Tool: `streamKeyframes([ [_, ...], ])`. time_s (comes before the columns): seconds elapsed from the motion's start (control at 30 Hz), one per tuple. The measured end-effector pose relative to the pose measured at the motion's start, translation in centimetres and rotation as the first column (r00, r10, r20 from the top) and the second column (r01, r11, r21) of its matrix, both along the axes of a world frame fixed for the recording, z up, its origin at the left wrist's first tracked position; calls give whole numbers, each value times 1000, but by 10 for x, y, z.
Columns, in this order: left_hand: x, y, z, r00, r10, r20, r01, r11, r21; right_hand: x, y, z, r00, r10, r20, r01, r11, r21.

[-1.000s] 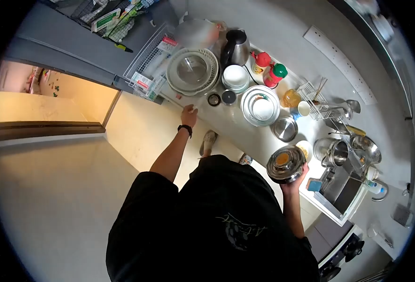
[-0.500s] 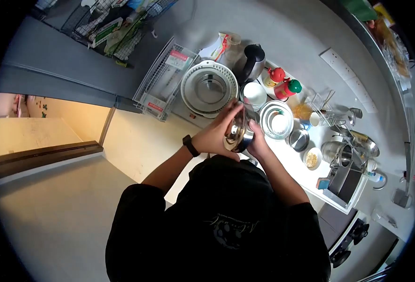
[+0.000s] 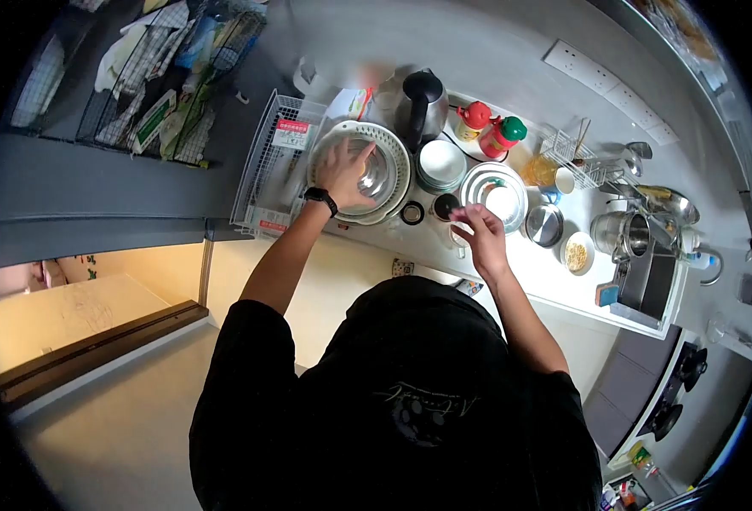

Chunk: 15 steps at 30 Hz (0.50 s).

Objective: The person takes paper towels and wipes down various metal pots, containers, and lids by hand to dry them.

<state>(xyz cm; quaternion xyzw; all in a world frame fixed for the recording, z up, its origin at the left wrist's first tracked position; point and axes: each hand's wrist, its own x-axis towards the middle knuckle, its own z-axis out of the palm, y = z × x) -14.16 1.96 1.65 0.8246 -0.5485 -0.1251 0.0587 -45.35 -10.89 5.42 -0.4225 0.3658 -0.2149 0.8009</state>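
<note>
My left hand (image 3: 342, 176), with a black watch on the wrist, reaches into the white colander (image 3: 400, 183). Its fingers are spread around a shiny metal bowl (image 3: 380, 176) inside, with thumb and forefinger at the rim. My right hand (image 3: 485, 238) hovers at the counter's front edge, fingers loosely curled and apart, with nothing visible between them. Close to its fingertips stands a small dark-topped container (image 3: 446, 205); whether they touch is unclear. A small dark round container (image 3: 411, 213) sits between it and the colander.
Behind stand a kettle (image 3: 420, 106), stacked white bowls (image 3: 441, 162) and red bottles (image 3: 502, 136). Nested metal basins (image 3: 493, 194), a round metal pan (image 3: 544, 224) and a bowl of pale food pieces (image 3: 577, 253) line the right, before the sink (image 3: 648, 289). A wire rack (image 3: 261, 166) stands left.
Both hands held a shiny metal vessel in front of my body. They have parted: the left went to the colander, the right to the counter edge. The view has shifted slightly.
</note>
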Motion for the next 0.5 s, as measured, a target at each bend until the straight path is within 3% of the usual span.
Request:
streamKeyframes([
  [0.17, -2, -4, -18, 999, -22, 29, 21, 1000, 19, -31, 1, -6, 993, -118, 24, 115, 988, 104],
  [0.43, -4, -6, -22, 999, 0, 41, -6, 988, 157, -47, -1, -4, 984, -169, 52, 163, 982, 91],
  [0.5, 2, -12, -16, 1000, 12, -1, -12, 1000, -19, -55, -2, -2, 979, -193, 61, 189, 979, 73],
])
